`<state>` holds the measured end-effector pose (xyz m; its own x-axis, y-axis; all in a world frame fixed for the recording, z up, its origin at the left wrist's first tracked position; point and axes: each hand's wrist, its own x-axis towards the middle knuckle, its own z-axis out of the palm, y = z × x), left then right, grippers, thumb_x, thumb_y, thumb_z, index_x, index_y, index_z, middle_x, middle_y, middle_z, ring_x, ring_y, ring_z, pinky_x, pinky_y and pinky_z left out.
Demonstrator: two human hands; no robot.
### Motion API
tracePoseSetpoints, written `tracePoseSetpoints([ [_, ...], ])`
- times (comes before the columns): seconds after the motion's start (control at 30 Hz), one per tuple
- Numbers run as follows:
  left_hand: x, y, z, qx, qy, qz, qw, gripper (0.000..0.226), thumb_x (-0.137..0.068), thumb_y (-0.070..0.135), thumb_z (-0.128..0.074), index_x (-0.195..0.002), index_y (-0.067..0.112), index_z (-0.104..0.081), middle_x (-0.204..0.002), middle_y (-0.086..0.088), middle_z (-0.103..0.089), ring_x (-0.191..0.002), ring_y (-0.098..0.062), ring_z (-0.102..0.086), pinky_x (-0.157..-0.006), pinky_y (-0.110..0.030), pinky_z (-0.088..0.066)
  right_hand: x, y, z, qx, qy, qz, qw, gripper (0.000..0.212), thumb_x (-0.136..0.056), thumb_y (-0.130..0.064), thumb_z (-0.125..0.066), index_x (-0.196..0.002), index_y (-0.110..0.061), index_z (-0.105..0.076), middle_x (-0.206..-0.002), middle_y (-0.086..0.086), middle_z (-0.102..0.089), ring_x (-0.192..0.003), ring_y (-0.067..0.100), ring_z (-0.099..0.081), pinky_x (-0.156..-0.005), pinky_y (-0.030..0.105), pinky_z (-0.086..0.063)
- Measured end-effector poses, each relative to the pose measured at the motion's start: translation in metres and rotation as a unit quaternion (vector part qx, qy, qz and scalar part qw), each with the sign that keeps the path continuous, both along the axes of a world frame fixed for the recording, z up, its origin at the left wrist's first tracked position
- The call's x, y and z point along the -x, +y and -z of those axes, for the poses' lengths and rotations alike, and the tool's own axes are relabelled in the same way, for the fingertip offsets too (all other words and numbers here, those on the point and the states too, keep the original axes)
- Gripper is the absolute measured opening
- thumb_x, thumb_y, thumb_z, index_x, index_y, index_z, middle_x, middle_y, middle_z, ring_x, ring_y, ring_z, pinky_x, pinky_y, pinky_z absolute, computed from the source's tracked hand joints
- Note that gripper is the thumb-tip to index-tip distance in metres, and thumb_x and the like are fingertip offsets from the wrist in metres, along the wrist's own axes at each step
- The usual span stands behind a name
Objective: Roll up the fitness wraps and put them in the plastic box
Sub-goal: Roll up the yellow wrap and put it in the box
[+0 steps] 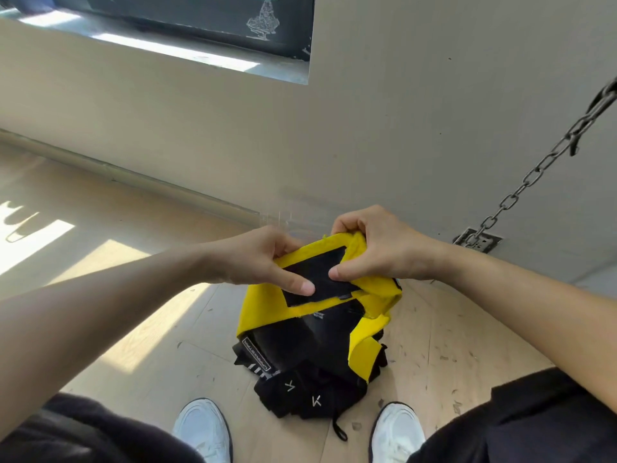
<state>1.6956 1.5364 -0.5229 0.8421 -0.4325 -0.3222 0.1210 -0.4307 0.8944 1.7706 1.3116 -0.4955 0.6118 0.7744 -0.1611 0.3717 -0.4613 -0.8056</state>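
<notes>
Two hands hold one end of a yellow fitness wrap (263, 312) in the air at about waist height. The left hand (263, 259) and right hand (377, 242) both grip the wrap's top edge. Their fingers curl behind it, and both thumbs press on a black hook-and-loop patch (320, 275) sewn to its face.

The wrap is a soft, fuzzy woven band, flat and floppy. Its free length hangs in loose folds below the hands toward the floor (133, 329).

The step in hand looks like the start of rolling: the fastening end is pinched and not yet turned over. The next move likely calls for folding this end tightly onto itself, then winding evenly so the band's edges stay aligned.

Directly beneath the hands, a heap of black wraps (310, 389) lies on the floor. They are matte fabric with small white logos and a label, and all are unrolled and tangled. So most of the task appears to remain.

The plastic box is not clearly in view.

Below the heap, nearest the person, are two white shoes (203, 426). The floor is pale wood planks, scuffed and speckled with debris.

Beyond the hands rises a plain beige wall (400, 128). To the right of the right hand, a steel chain (534, 175) runs down to a metal anchor plate (477, 240).
</notes>
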Motion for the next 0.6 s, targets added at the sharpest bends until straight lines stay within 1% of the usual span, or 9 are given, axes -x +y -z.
tracePoseSetpoints([
  [0.1, 0.001, -0.004, 0.0, 0.001, -0.005, -0.02, 1.0, 0.025, -0.086, 0.025, -0.077, -0.11, 0.017, -0.076, -0.104, -0.002, -0.08, -0.098, -0.021, -0.076, -0.086, -0.032, -0.06, -0.004, -0.001, -0.002, 0.015, 0.003, -0.004, 1.0, 0.024, -0.076, -0.013, -0.088, -0.092, -0.01, -0.07, -0.08, 0.009, -0.071, -0.07, 0.013, -0.067, -0.062, 0.03, -0.055],
  [0.2, -0.001, -0.006, 0.0, -0.01, -0.02, -0.01, 1.0, 0.015, -0.087, 0.023, -0.077, -0.102, 0.021, -0.076, -0.097, 0.001, -0.08, -0.09, -0.017, -0.076, -0.078, -0.025, -0.057, -0.004, -0.004, -0.005, 0.043, 0.044, -0.034, 0.998, 0.026, -0.078, -0.022, -0.087, -0.1, -0.019, -0.073, -0.091, 0.004, -0.076, -0.083, 0.018, -0.074, -0.071, 0.031, -0.061],
  [0.23, -0.001, -0.007, 0.0, -0.015, -0.024, -0.009, 1.0, 0.014, -0.087, 0.023, -0.077, -0.101, 0.019, -0.076, -0.096, 0.001, -0.08, -0.089, -0.017, -0.076, -0.076, -0.024, -0.057, -0.003, -0.004, -0.005, 0.047, 0.053, -0.04, 0.997, 0.026, -0.078, -0.025, -0.086, -0.1, -0.019, -0.074, -0.092, 0.004, -0.076, -0.084, 0.02, -0.075, -0.072, 0.031, -0.061],
  [0.3, -0.001, -0.008, 0.0, -0.013, -0.032, -0.013, 0.999, 0.012, -0.088, 0.022, -0.077, -0.099, 0.019, -0.076, -0.094, 0.0, -0.08, -0.088, -0.018, -0.077, -0.074, -0.024, -0.057, 0.0, -0.004, -0.004, 0.038, 0.053, -0.037, 0.997, 0.022, -0.079, -0.025, -0.086, -0.095, -0.014, -0.074, -0.088, 0.008, -0.076, -0.08, 0.024, -0.074, -0.068, 0.034, -0.06],
  [0.37, -0.002, -0.01, -0.002, 0.0, -0.047, -0.027, 0.999, 0.008, -0.089, 0.022, -0.077, -0.097, 0.021, -0.076, -0.09, 0.002, -0.08, -0.084, -0.015, -0.076, -0.072, -0.023, -0.058, 0.0, -0.004, -0.006, 0.021, 0.056, -0.025, 0.998, 0.016, -0.081, -0.018, -0.084, -0.092, -0.009, -0.075, -0.082, 0.006, -0.075, -0.074, 0.02, -0.073, -0.062, 0.029, -0.057],
  [0.43, -0.003, -0.009, -0.005, -0.001, -0.056, -0.029, 0.998, 0.015, -0.087, 0.026, -0.078, -0.101, 0.021, -0.076, -0.094, 0.003, -0.08, -0.087, -0.014, -0.076, -0.076, -0.026, -0.06, -0.004, -0.006, -0.014, 0.009, 0.07, -0.019, 0.997, 0.011, -0.082, -0.012, -0.082, -0.089, -0.008, -0.075, -0.078, 0.006, -0.074, -0.071, 0.017, -0.072, -0.061, 0.025, -0.055],
  [0.5, -0.004, -0.002, -0.004, -0.026, -0.049, -0.013, 0.998, 0.03, -0.083, 0.032, -0.08, -0.11, 0.021, -0.075, -0.104, 0.002, -0.079, -0.096, -0.017, -0.076, -0.087, -0.034, -0.062, -0.009, -0.015, -0.023, -0.007, 0.088, -0.016, 0.996, 0.008, -0.081, -0.006, -0.08, -0.084, -0.01, -0.074, -0.075, 0.003, -0.073, -0.069, 0.016, -0.071, -0.06, 0.024, -0.054],
  [0.57, -0.005, 0.007, 0.002, -0.061, -0.026, 0.003, 0.998, 0.04, -0.082, 0.036, -0.079, -0.117, 0.019, -0.073, -0.11, 0.001, -0.078, -0.1, -0.018, -0.075, -0.094, -0.042, -0.06, -0.014, -0.026, -0.028, -0.017, 0.093, -0.019, 0.995, 0.014, -0.082, -0.002, -0.078, -0.077, -0.014, -0.072, -0.07, -0.001, -0.071, -0.066, 0.014, -0.069, -0.058, 0.022, -0.052],
  [0.6, -0.005, 0.01, 0.006, -0.07, -0.013, 0.003, 0.997, 0.042, -0.083, 0.037, -0.078, -0.119, 0.018, -0.072, -0.111, 0.001, -0.078, -0.102, -0.018, -0.075, -0.095, -0.043, -0.059, -0.017, -0.03, -0.029, -0.012, 0.091, -0.022, 0.996, 0.017, -0.082, -0.002, -0.078, -0.075, -0.016, -0.072, -0.068, -0.003, -0.07, -0.065, 0.013, -0.068, -0.058, 0.021, -0.051],
])
